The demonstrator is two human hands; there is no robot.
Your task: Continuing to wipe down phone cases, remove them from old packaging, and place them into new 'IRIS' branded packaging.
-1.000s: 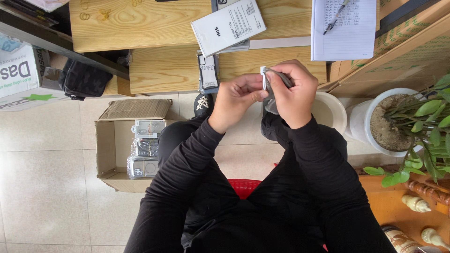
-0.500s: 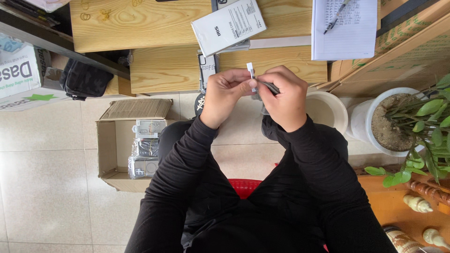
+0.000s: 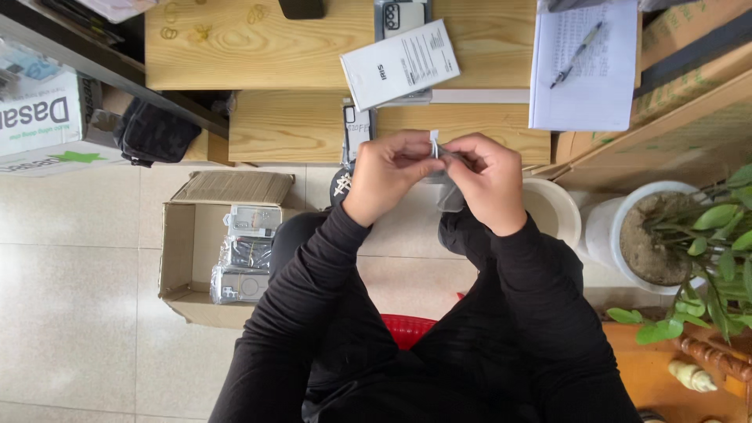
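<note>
Wooden desk [image 3: 313, 125] ahead; my left hand [image 3: 388, 176] and right hand [image 3: 489, 180] now pinch small grey pouch [image 3: 448, 192] lower, white tab [image 3: 434, 139] barely showing.

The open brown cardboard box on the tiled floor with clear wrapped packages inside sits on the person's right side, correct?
Not quite. The head view shows the open brown cardboard box with clear wrapped packages on the tiled floor at the person's left side, beyond the left hand, not the right.

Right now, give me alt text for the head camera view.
Left hand and right hand pinch a small clear plastic wrapper over a wooden desk. An open cardboard box of packaged items sits on the floor.
</note>
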